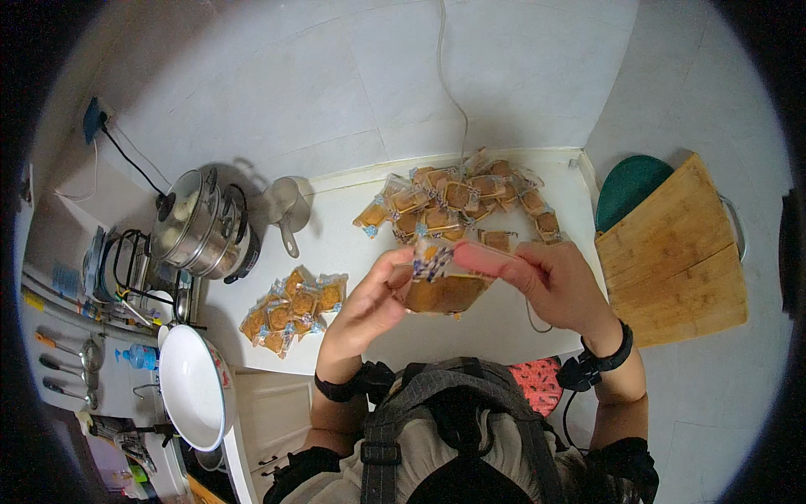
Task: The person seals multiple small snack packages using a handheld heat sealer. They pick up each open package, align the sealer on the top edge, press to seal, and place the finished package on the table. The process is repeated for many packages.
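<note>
Above the near edge of the white counter, my left hand [373,301] grips the left side of a clear plastic package with a brown cake [447,296] inside. My right hand [557,280] holds a pink handheld device [482,257] against the package's upper edge; a cord hangs below that hand. Behind my hands lies a heap of individually wrapped brown cakes [456,195]. A smaller pile of wrapped golden pastries [293,312] lies to the left of my left hand.
A steamer pot [195,227] and a metal measuring cup [287,205] stand at the left. A white enamel basin [194,387] is at the lower left. Wooden cutting boards [680,264] and a green board [630,189] lean at the right. A cable runs down the back wall.
</note>
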A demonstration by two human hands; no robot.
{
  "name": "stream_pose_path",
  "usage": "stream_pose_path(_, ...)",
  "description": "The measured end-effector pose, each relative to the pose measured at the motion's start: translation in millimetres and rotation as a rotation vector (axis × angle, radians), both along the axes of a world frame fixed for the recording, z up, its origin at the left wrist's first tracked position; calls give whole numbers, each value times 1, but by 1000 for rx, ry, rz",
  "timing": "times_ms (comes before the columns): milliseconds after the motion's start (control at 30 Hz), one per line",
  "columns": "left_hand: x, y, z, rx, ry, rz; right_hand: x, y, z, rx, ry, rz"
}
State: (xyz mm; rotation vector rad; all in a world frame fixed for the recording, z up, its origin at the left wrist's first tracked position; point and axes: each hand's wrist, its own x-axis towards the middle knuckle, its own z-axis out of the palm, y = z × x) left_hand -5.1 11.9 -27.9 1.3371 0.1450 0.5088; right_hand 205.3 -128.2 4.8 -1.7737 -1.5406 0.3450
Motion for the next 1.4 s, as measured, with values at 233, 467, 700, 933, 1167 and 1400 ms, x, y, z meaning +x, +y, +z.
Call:
stream_pose_path(233,1,9,-26,32,35,-157,11,9,-25,-112,122,14)
stream_pose_path(467,6,-1,-24,-10,125,43,4,9,-18,-144,92,-6)
stream_pose_path(700,5,-3,-24,39,80,110,15,-1,-20,-288,918,159)
stream_pose_path(933,-1,-11,-12,30,120,108,8,-14,-15,-44,544,29)
stream_pose_path(1167,-1,-17,-11,108,148,93,-14,-11,-3,20,244,59)
stream_pose_path(1400,1,-21,-7,152,138,119,-26,-7,7,28,181,41)
